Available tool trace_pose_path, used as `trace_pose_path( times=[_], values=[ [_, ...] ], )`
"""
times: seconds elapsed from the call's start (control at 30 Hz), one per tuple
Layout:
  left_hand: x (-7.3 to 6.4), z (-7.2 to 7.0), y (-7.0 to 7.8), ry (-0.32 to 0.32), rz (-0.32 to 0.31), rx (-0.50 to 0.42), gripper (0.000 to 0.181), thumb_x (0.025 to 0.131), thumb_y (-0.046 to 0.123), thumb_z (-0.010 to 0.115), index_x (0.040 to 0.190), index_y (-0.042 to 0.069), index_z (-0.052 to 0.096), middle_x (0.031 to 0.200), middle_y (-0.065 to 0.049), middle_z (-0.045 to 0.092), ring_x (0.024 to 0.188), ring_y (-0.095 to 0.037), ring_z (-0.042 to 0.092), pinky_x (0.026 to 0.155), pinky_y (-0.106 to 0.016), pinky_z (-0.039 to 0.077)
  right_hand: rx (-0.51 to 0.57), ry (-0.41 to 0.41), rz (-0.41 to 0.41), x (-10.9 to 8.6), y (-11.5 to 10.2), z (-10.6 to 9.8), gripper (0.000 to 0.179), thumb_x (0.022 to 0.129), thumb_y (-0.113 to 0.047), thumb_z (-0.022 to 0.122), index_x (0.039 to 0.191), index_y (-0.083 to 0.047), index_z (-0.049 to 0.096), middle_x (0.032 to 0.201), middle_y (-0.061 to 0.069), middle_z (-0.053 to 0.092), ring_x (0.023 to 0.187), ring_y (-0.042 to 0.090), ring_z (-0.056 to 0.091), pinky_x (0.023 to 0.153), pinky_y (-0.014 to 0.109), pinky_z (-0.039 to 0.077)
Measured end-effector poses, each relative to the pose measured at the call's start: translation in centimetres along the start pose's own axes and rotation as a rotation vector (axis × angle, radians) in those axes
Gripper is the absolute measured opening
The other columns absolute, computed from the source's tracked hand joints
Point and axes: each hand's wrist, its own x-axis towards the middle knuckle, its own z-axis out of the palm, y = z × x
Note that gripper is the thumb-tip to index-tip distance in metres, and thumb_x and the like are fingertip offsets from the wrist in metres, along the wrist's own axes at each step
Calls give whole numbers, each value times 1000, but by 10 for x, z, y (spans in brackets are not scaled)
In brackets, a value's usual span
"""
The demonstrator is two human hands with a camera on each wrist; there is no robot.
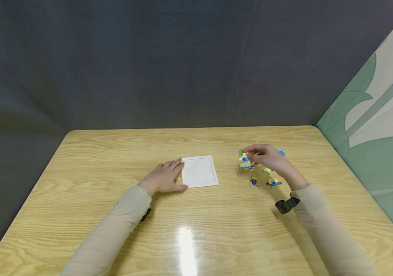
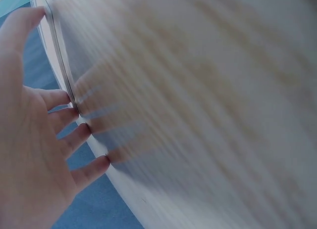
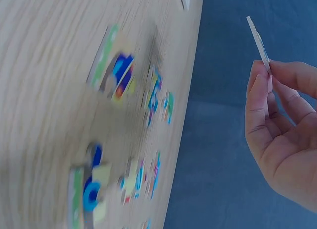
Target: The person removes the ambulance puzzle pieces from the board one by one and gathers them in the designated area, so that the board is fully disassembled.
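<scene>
A jigsaw puzzle piece [image 1: 244, 159], yellowish with a blue ring, is pinched between the thumb and fingertips of my right hand [image 1: 267, 158]. In the right wrist view that held piece [image 3: 256, 38] appears edge-on, raised above the table. My left hand [image 1: 164, 178] lies with fingers spread along the left edge of a flat white square puzzle tray [image 1: 199, 172]. From the left wrist, the left fingers [image 2: 89, 172] reach the tray's side. Several loose jigsaw pieces [image 1: 273, 183] lie under and in front of the right hand, which partly hides some.
The wooden table [image 1: 113, 153] carries the tray near its middle and the loose pieces to the right. Dark cloth [image 1: 155, 69] hangs behind the far edge. A patterned curtain [image 1: 382, 161] borders the right side. Black wrist cameras [image 1: 287, 206] sit on both sleeves.
</scene>
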Motion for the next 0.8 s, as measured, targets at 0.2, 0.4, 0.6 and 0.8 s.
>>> trace_pose_path(
  times=[0.2,0.4,0.6,0.8],
  values=[
    [0,0,0,-4,-10,0,89,90,64,46,155,13,12,163,-5,6,150,-27,12,120,-53,19,-19,31,20,-11,12,-12,38,99,-17,51,130,4,53,112,21,62,84,7,60,78,35,55],
    [0,1,0,-5,-4,2,88,91,64,46,155,13,12,163,-6,6,151,-27,11,120,-53,18,-18,38,44,-20,28,-25,37,99,-17,50,128,7,53,98,4,63,78,5,59,67,29,52],
    [0,2,0,-4,-4,-3,88,91,63,46,155,13,12,163,-6,6,151,-28,10,120,-53,18,-26,33,61,-29,42,-34,37,100,-13,48,128,10,50,87,-3,57,71,9,52,61,27,46],
    [-1,1,1,-3,-6,1,88,91,63,46,155,13,13,163,-6,6,151,-27,10,120,-53,17,-43,25,81,-37,54,-41,37,100,-12,47,128,12,49,91,-1,58,74,6,51,71,27,52]
  ],
)
